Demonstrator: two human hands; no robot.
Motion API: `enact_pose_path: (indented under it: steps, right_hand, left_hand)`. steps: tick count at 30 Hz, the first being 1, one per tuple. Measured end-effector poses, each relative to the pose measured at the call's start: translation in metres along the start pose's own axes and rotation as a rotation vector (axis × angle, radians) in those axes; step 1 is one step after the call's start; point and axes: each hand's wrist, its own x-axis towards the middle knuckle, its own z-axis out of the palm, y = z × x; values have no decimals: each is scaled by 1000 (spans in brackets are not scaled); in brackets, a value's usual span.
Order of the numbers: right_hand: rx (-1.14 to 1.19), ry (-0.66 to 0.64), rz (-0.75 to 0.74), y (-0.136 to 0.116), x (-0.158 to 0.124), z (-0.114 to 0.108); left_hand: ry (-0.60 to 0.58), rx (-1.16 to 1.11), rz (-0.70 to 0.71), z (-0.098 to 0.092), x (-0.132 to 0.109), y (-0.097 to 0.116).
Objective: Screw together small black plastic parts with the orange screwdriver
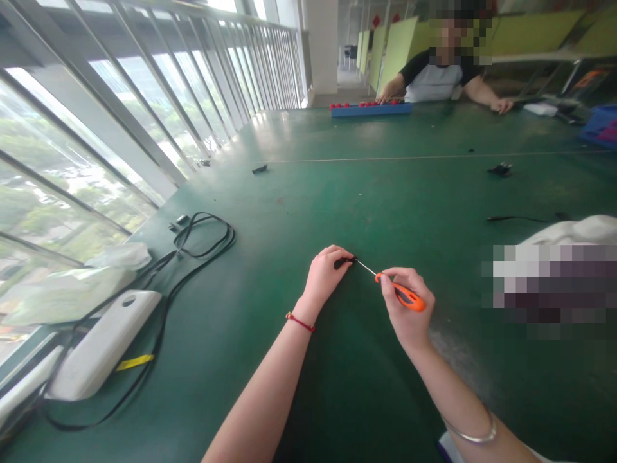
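Observation:
My left hand (326, 273) is closed on a small black part (341, 262) at the tabletop, its fingers hiding much of it, so its kind is unclear. In my right hand (409, 312) is a screwdriver (409, 298) with an orange and dark handle. Its thin metal shaft (367, 267) points left, and the tip meets the black part near my left fingertips.
Left on the green table (270, 225) lie a white power bank-like case (108, 344), black cables (202, 257) and plastic bags (72, 292). Opposite, a person (438, 77) sits behind a blue rack (371, 110). A white bundle (588, 231) is at right.

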Motion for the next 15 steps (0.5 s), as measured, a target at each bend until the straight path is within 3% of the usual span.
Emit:
enact_pose_path:
  steps: [6, 11, 15]
  right_hand:
    - [84, 49, -103, -2, 0, 1]
    - [-59, 18, -29, -1, -2, -1]
    - [46, 54, -105, 0, -1, 0]
  left_hand:
    - [-6, 12, -8, 0, 0, 0]
    - [-11, 7, -11, 0, 0, 1]
    - [-12, 13, -6, 0, 0, 1]
